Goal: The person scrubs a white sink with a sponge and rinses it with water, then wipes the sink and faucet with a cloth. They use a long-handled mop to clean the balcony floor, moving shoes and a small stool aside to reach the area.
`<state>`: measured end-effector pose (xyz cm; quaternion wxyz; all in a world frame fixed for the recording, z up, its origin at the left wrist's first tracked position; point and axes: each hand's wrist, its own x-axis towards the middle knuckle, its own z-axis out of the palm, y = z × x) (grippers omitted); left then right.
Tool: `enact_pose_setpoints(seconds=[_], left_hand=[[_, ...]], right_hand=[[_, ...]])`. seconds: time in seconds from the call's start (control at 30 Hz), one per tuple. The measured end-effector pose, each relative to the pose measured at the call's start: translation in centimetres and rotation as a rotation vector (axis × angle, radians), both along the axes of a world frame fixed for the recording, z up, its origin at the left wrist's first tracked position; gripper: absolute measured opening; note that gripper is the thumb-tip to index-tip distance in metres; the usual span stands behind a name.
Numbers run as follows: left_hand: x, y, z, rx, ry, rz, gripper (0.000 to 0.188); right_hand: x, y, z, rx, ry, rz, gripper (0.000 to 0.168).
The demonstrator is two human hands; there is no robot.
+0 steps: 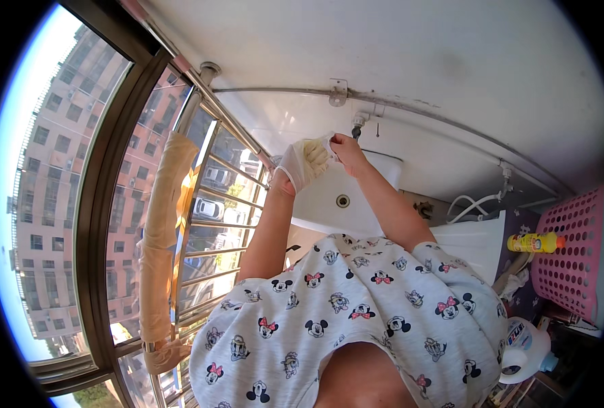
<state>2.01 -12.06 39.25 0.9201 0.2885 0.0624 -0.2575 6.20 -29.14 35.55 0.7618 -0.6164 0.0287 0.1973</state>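
Over a white sink [327,209], both my arms reach forward. My left hand [285,179] is inside or behind a thin white cloth [298,162] that wraps around it to the wrist, so its fingers are hidden. Bunched pale yellowish material [314,157] shows at the cloth's right part. My right hand [346,149] pinches the right edge of the white cloth between thumb and fingers. The sink's drain [342,201] lies below, between my forearms.
Metal window bars [230,224] and a rail wrapped in beige cloth [161,229] stand at left. A tap [359,121] is on the wall ahead. At right are a pink perforated basket [569,255], a yellow bottle [532,243], a white hose [467,204] and a white jug [525,352].
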Motion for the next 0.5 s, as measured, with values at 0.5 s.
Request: enact_pose_setpoints(seconds=[0.5], left_hand=[[-1.5, 2.3, 2.7, -0.352, -0.047, 0.130, 0.048]], right_hand=[[0.5, 0.1, 1.5, 0.143, 0.186, -0.012, 0.022]])
